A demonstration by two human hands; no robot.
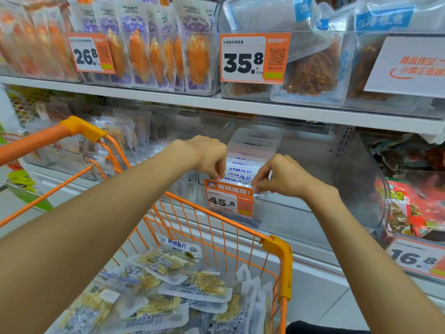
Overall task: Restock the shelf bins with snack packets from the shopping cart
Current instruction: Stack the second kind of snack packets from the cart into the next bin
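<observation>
Both hands reach over the orange shopping cart (277,247) to the front of a clear shelf bin (356,174) on the lower shelf. Left hand (207,157) has its fingers curled down, pinching the top edge of a snack packet at the front of the row of packets (243,169) standing upright in that bin. Right hand (279,177) is curled too, its fingertips pinching a packet edge just beside the orange price tag (228,198) marked 45.8, which is clipped to the bin's front wall. More of the same white-and-yellow snack packets (168,285) lie in a loose heap in the cart basket, below the forearms. On the upper shelf sit bins of orange-filled packets (154,51) and brown dried snacks (310,71), with price tags reading 26.8 (89,54) and 35.8 (252,57).
</observation>
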